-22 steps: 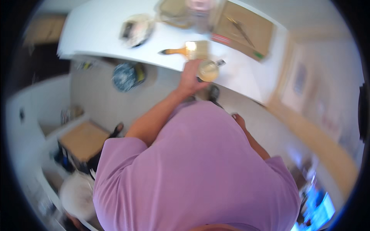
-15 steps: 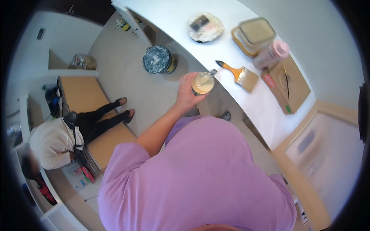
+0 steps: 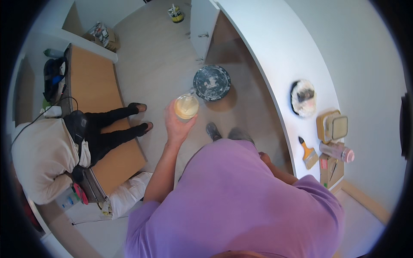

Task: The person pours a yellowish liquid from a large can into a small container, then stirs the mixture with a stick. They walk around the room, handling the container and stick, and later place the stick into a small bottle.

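Note:
My left hand [image 3: 175, 127] is wrapped around a small cup [image 3: 186, 107] of cream-coloured contents, held out over the floor. A grey-tipped tool leans out over the cup's far rim, its kind unclear. Just beyond the cup stands a dark bucket [image 3: 211, 82], its lid smeared with white. My right hand [image 3: 264, 158] shows only in part beside my shirt, near the white counter [image 3: 284, 103]; its fingers are mostly hidden. On that counter lies a wide paintbrush [image 3: 308, 154] with an orange handle.
Along the counter are a white-smeared round item [image 3: 303, 98], a lidded food container [image 3: 332, 126], a pink-capped bottle [image 3: 337, 152] and a cardboard box [image 3: 332, 170]. A cabinet door [image 3: 204, 32] stands ajar. Left, a person [image 3: 47, 150] bends beside a long brown board [image 3: 97, 81].
My view has swung left, away from the counter. My left hand has carried the cup left, near the bucket. Part of my right hand has come into view.

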`<action>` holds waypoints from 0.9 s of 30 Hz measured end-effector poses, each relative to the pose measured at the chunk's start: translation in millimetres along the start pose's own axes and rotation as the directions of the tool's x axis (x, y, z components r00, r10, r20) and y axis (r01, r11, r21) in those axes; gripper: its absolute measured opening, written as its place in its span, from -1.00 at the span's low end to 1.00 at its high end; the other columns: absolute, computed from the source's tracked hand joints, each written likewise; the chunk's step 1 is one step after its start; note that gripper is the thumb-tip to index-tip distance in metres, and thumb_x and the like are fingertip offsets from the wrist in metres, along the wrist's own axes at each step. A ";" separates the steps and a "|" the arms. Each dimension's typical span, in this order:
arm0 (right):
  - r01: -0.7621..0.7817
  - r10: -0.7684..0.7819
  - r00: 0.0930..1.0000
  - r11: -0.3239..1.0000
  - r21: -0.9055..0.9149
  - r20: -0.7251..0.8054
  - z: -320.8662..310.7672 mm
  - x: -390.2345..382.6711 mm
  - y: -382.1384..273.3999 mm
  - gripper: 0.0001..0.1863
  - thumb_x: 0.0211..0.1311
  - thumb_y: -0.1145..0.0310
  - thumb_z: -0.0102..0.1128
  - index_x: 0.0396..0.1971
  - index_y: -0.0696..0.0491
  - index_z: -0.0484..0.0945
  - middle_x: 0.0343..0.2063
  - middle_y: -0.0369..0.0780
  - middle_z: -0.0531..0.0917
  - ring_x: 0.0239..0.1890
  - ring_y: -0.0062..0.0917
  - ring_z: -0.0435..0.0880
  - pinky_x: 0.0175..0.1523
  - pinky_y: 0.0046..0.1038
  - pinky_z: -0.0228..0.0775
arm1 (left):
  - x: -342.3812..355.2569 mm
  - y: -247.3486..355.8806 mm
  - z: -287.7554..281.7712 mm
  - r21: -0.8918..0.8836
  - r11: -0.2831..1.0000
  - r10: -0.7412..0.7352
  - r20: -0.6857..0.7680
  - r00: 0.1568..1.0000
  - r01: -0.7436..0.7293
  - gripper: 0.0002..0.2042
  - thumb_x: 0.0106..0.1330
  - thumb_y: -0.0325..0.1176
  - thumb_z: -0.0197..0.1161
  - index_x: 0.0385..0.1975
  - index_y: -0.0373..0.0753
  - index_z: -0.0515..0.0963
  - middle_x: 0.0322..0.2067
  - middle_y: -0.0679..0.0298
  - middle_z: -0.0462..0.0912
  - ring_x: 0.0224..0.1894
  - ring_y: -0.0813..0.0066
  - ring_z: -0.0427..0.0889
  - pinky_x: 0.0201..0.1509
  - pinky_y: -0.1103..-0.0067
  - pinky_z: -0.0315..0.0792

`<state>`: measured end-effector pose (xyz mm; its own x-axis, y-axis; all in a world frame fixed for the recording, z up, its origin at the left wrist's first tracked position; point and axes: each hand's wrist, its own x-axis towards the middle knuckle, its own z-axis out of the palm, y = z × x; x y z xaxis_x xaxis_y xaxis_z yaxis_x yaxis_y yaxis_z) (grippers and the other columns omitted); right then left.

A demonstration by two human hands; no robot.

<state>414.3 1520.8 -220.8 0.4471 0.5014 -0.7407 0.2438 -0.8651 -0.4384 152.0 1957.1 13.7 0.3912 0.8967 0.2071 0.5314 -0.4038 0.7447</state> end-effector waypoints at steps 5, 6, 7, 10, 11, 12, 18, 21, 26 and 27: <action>0.076 -0.075 0.996 0.997 0.025 -0.051 -2.4 109.2 -200.4 -0.41 0.55 -0.15 0.02 -0.08 0.12 0.74 -0.12 0.04 0.80 -0.02 -0.10 0.79 0.13 -0.16 0.57 | 79.1 -62.5 -65.5 0.134 0.988 -0.064 -0.131 0.989 0.082 -0.11 -0.01 -0.30 0.71 0.36 -0.30 0.37 0.19 -0.03 0.52 0.26 -0.07 0.48 0.36 0.14 0.38; -0.007 0.012 0.995 0.999 0.050 -0.097 -6.5 118.9 -251.1 -0.36 0.58 -0.21 -0.07 -0.06 0.11 0.72 -0.13 0.02 0.80 -0.03 -0.10 0.78 0.14 -0.15 0.55 | 92.0 -76.8 -77.4 0.117 0.985 -0.108 -0.155 0.982 0.126 -0.11 -0.01 -0.31 0.71 0.36 -0.30 0.37 0.19 -0.03 0.51 0.26 -0.06 0.48 0.37 0.14 0.39; -0.021 0.049 0.982 0.988 0.151 -0.184 6.1 141.2 -280.0 -0.33 0.59 -0.24 -0.14 -0.04 0.10 0.70 -0.13 0.02 0.80 -0.02 -0.09 0.77 0.15 -0.14 0.53 | 108.7 -89.3 -85.6 0.099 0.982 -0.145 -0.174 0.974 0.163 -0.11 -0.02 -0.32 0.72 0.37 -0.30 0.37 0.19 -0.03 0.51 0.26 -0.06 0.49 0.37 0.15 0.39; 0.000 0.106 0.938 0.952 0.306 -0.330 44.9 224.8 -371.1 -0.26 0.62 -0.30 -0.32 0.08 0.07 0.63 -0.09 0.05 0.77 0.04 -0.02 0.73 0.23 -0.10 0.47 | 163.0 -130.7 -100.4 0.085 0.967 -0.218 -0.203 0.955 0.238 -0.11 -0.01 -0.34 0.72 0.37 -0.31 0.37 0.19 -0.03 0.51 0.27 -0.05 0.48 0.39 0.16 0.38; 0.008 0.082 0.944 0.962 0.272 -0.319 56.2 247.8 -411.2 -0.23 0.63 -0.31 -0.38 0.13 0.07 0.60 -0.06 0.08 0.76 0.08 0.03 0.71 0.27 -0.09 0.44 | 182.8 -143.3 -107.2 0.092 0.963 -0.233 -0.197 0.952 0.255 -0.11 0.00 -0.35 0.71 0.38 -0.31 0.36 0.19 -0.02 0.51 0.28 -0.05 0.47 0.39 0.16 0.37; 0.026 0.062 0.930 0.972 0.234 -0.363 64.6 271.3 -448.9 -0.25 0.63 -0.30 -0.35 0.13 0.08 0.60 -0.04 0.10 0.74 0.10 0.07 0.69 0.27 -0.05 0.43 | 201.3 -157.5 -110.2 0.096 0.961 -0.236 -0.212 0.948 0.261 -0.11 0.01 -0.36 0.71 0.39 -0.31 0.36 0.18 -0.03 0.51 0.28 -0.04 0.47 0.40 0.17 0.36; 0.172 -0.142 0.956 0.980 0.098 -0.256 70.4 356.5 -652.9 -0.38 0.63 -0.19 -0.14 0.12 0.07 0.63 -0.02 0.14 0.73 0.08 0.13 0.69 0.20 0.02 0.50 | 326.8 -212.8 -148.8 0.073 0.934 -0.333 -0.174 0.927 0.349 -0.09 0.03 -0.33 0.72 0.41 -0.33 0.34 0.22 -0.05 0.48 0.29 -0.04 0.48 0.42 0.17 0.35; 0.255 -0.233 0.955 0.961 0.107 -0.181 58.3 393.0 -761.4 -0.44 0.58 -0.15 0.00 0.11 0.06 0.64 -0.09 0.08 0.77 0.01 0.06 0.75 0.15 -0.05 0.55 | 396.9 -251.2 -160.7 0.090 0.947 -0.287 -0.198 0.937 0.309 -0.07 0.02 -0.31 0.73 0.41 -0.33 0.33 0.23 -0.05 0.48 0.32 -0.04 0.47 0.44 0.17 0.33; 0.344 -0.284 0.917 0.919 0.192 -0.282 37.2 488.1 -889.7 -0.52 0.50 -0.06 0.19 0.10 0.04 0.67 -0.12 0.02 0.79 -0.02 -0.06 0.78 0.12 -0.10 0.59 | 536.1 -314.5 -161.8 -0.014 0.957 -0.289 -0.130 0.948 0.290 -0.07 0.03 -0.32 0.73 0.42 -0.33 0.32 0.24 -0.04 0.48 0.34 -0.02 0.44 0.46 0.17 0.31; 0.318 -0.247 0.920 0.924 0.210 -0.305 32.8 504.9 -903.4 -0.52 0.50 -0.05 0.19 0.10 0.04 0.67 -0.12 0.02 0.79 -0.03 -0.06 0.78 0.11 -0.11 0.59 | 565.3 -326.8 -161.4 -0.005 0.956 -0.292 -0.113 0.950 0.293 -0.07 0.03 -0.33 0.73 0.42 -0.34 0.32 0.24 -0.04 0.48 0.34 -0.02 0.44 0.46 0.17 0.30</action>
<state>391.6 2555.9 -215.3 0.6137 0.6703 -0.4172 0.1871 -0.6368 -0.7480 78.1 2625.2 -10.2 0.1318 0.9900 0.0511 0.6193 -0.1224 0.7756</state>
